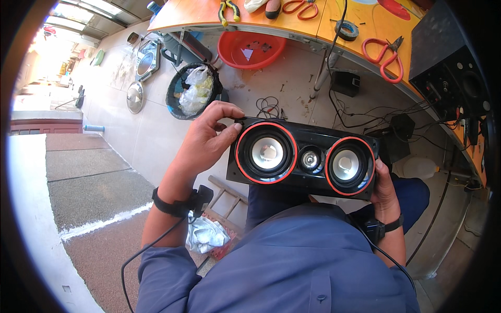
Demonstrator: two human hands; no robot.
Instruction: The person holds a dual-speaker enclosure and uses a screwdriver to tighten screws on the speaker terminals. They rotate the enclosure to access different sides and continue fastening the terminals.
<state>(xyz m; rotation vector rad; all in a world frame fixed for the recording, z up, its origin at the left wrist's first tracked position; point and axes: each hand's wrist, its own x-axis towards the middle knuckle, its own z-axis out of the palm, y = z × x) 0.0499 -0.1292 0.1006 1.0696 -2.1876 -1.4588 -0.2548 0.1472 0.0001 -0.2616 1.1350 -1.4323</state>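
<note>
A long black speaker box (312,180) rests across my lap, its front turned up toward me. Two silver-centred cones with red-orange rings sit at its ends, and a small round tweeter (310,159) lies between them. My left hand (211,136) pinches the upper left corner, thumb and forefinger close together there; whether a small part is between them I cannot make out. Around the right end curls my right hand (384,189), thumb on the edge and the other fingers mostly hidden behind the box. Both wrists carry black straps with cables.
On the orange workbench (323,21) lie red-handled pliers (386,57), a roll of blue tape (346,30), red scissors (301,8) and yellow-black pliers (228,11). A black speaker (454,68) stands at the right. Below are a red basin (250,49), a lined bin (193,94) and loose cables.
</note>
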